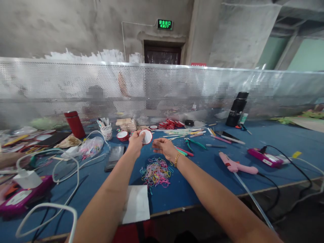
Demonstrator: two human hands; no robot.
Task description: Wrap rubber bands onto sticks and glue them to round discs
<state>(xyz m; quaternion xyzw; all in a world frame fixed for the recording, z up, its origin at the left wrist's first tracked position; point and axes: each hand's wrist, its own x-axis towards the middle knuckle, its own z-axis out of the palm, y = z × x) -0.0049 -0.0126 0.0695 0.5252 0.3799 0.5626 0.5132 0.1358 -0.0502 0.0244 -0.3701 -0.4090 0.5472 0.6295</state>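
My left hand [136, 142] holds a round white disc with a red rim [146, 137] between thumb and fingers, above the blue table [184, 182]. Just right of the disc is my right hand [163, 147], its fingers bent and close together; whether something small is between them is too small to make out. A gold bracelet [177, 158] circles that wrist. Below both hands lies a pile of thin multicoloured cords [156, 172]. A white sheet [138, 204] sits at the table's front edge, partly under my left forearm.
Behind are red-rimmed discs [170, 124], a pen cup [106, 131] and a red flask [75, 124]. Green pliers [194, 143], a pink glue gun [236, 166], a purple power strip [265, 158] and a black bottle [237, 109] stand or lie right. White cables [76, 182] loop at left. A perforated screen [152, 87] runs behind.
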